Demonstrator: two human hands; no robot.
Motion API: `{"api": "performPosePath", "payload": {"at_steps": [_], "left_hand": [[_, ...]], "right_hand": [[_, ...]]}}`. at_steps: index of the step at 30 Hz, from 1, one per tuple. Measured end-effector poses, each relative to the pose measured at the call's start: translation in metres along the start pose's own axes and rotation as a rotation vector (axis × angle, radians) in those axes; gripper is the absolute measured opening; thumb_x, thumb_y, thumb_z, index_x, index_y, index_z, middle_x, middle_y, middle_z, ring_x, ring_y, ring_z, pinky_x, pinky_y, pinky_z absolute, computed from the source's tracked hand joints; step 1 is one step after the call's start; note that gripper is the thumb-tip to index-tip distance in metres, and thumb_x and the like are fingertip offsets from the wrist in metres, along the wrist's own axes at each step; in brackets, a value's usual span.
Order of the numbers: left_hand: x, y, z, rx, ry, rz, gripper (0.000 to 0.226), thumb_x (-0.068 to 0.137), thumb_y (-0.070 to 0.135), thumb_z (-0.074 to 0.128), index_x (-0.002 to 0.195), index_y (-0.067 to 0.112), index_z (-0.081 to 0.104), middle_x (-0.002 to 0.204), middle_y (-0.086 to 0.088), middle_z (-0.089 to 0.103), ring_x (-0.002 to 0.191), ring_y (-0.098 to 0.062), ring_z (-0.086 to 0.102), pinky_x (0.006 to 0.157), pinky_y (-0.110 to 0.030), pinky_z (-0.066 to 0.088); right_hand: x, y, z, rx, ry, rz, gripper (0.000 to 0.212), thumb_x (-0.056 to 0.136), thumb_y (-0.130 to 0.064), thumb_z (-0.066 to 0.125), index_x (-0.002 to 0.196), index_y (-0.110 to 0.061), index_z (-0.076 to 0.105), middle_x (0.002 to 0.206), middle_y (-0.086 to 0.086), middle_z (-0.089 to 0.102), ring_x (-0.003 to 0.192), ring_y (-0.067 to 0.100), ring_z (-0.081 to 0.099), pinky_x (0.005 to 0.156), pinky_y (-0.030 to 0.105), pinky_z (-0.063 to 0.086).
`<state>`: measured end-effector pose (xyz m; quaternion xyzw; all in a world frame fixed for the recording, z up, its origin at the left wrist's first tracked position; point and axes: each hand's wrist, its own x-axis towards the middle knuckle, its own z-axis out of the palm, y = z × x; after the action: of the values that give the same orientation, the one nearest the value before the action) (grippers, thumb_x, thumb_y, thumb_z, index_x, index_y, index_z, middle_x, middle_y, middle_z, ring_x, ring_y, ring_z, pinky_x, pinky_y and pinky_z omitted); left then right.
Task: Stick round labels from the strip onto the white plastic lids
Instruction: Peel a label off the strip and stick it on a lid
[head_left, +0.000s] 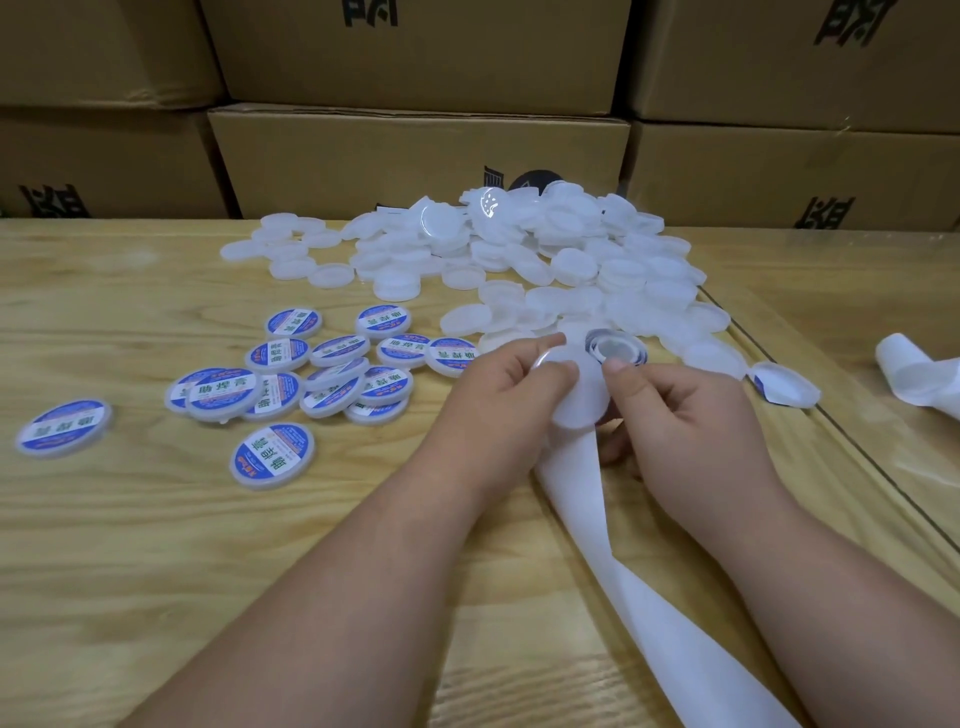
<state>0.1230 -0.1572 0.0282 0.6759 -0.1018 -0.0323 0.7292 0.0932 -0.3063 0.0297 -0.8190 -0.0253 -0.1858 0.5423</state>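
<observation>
My left hand (498, 395) grips a bare white plastic lid (579, 400) by its edge, above the table. My right hand (670, 410) pinches at the white label strip (576, 467) right beside that lid; its lower fingers are curled under the strip. The strip's empty backing trails toward me across the table to the lower right. A small roll of labels (615, 349) lies just beyond my hands. A heap of unlabelled white lids (519, 249) covers the far middle of the table. Several lids with blue and white labels (311, 374) lie spread to the left.
Stacked cardboard boxes (415, 150) wall off the back of the wooden table (156, 571). A lid with a partly peeled label (784, 384) and a curl of used backing paper (914, 374) lie at the right, past a seam in the tabletop.
</observation>
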Motion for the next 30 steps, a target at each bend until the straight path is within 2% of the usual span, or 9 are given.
{"api": "performPosePath", "payload": {"at_steps": [4, 8, 10, 13, 17, 21, 25, 27, 30], "left_hand": [[-0.001, 0.000, -0.002, 0.087, -0.033, 0.020, 0.026, 0.077, 0.032, 0.055, 0.071, 0.007, 0.054, 0.080, -0.005, 0.060, 0.076, -0.014, 0.054, 0.069, -0.031, 0.039], [-0.002, 0.000, -0.001, 0.143, -0.080, 0.016, 0.037, 0.076, 0.032, 0.054, 0.076, -0.005, 0.048, 0.092, -0.012, 0.064, 0.082, -0.018, 0.052, 0.075, -0.037, 0.037], [-0.003, -0.001, 0.000, 0.167, -0.085, 0.015, 0.029, 0.076, 0.031, 0.054, 0.075, 0.003, 0.061, 0.102, -0.014, 0.074, 0.084, -0.018, 0.059, 0.076, -0.037, 0.044], [-0.006, 0.000, 0.001, 0.195, -0.094, 0.020, 0.021, 0.077, 0.028, 0.053, 0.066, 0.025, 0.071, 0.107, 0.001, 0.077, 0.098, -0.019, 0.070, 0.078, -0.032, 0.050], [-0.005, -0.002, 0.002, 0.250, -0.126, 0.090, 0.037, 0.076, 0.026, 0.053, 0.081, -0.009, 0.061, 0.102, -0.024, 0.072, 0.087, -0.017, 0.061, 0.075, -0.035, 0.043], [-0.005, -0.001, 0.001, 0.230, -0.139, 0.099, 0.054, 0.072, 0.031, 0.054, 0.094, -0.018, 0.061, 0.091, -0.012, 0.065, 0.085, -0.015, 0.054, 0.075, -0.035, 0.041], [-0.004, 0.002, 0.001, 0.112, -0.014, 0.098, 0.028, 0.075, 0.022, 0.053, 0.084, 0.006, 0.075, 0.103, -0.002, 0.078, 0.090, -0.011, 0.067, 0.074, -0.024, 0.051], [-0.003, 0.002, 0.000, 0.096, 0.053, 0.092, 0.020, 0.076, 0.023, 0.052, 0.067, 0.023, 0.070, 0.107, 0.006, 0.077, 0.095, -0.007, 0.067, 0.074, -0.023, 0.050], [0.000, 0.002, -0.003, 0.076, 0.092, 0.054, 0.024, 0.074, 0.028, 0.054, 0.051, 0.027, 0.061, 0.114, 0.018, 0.074, 0.106, 0.003, 0.065, 0.074, -0.017, 0.046]], "right_hand": [[0.003, 0.001, 0.000, 0.063, -0.009, 0.084, 0.036, 0.101, -0.040, 0.052, 0.076, -0.028, 0.076, 0.072, -0.006, 0.076, 0.056, 0.016, 0.071, 0.054, 0.026, 0.044], [0.004, -0.003, -0.001, 0.097, -0.012, 0.134, 0.036, 0.101, -0.038, 0.053, 0.075, -0.034, 0.077, 0.069, -0.005, 0.075, 0.054, 0.013, 0.070, 0.053, 0.027, 0.046], [0.004, -0.004, -0.002, 0.106, -0.008, 0.169, 0.037, 0.101, -0.036, 0.054, 0.072, -0.034, 0.077, 0.065, -0.002, 0.074, 0.048, 0.009, 0.065, 0.046, 0.023, 0.047], [0.006, -0.005, -0.005, 0.119, 0.010, 0.225, 0.038, 0.099, -0.035, 0.056, 0.071, -0.017, 0.075, 0.065, 0.001, 0.074, 0.043, 0.008, 0.061, 0.040, 0.017, 0.044], [0.009, -0.002, -0.007, 0.160, 0.012, 0.262, 0.021, 0.094, -0.032, 0.064, 0.080, -0.019, 0.074, 0.065, 0.001, 0.073, 0.049, 0.012, 0.063, 0.044, 0.022, 0.047], [0.011, 0.005, -0.006, 0.071, -0.021, 0.240, 0.014, 0.090, -0.024, 0.064, 0.082, -0.030, 0.075, 0.070, 0.005, 0.073, 0.058, 0.020, 0.059, 0.061, 0.042, 0.052], [0.009, 0.005, -0.007, 0.042, -0.030, 0.243, 0.013, 0.083, -0.024, 0.060, 0.078, -0.026, 0.071, 0.065, 0.010, 0.065, 0.055, 0.019, 0.052, 0.055, 0.036, 0.044], [0.008, 0.004, -0.007, -0.024, -0.048, 0.229, 0.014, 0.076, -0.026, 0.057, 0.074, -0.016, 0.066, 0.056, -0.001, 0.053, 0.051, 0.014, 0.042, 0.048, 0.027, 0.036], [0.007, -0.002, -0.006, -0.017, -0.093, 0.225, 0.026, 0.068, -0.029, 0.051, 0.065, -0.004, 0.045, 0.061, 0.002, 0.036, 0.058, 0.016, 0.030, 0.050, 0.028, 0.025]]}}
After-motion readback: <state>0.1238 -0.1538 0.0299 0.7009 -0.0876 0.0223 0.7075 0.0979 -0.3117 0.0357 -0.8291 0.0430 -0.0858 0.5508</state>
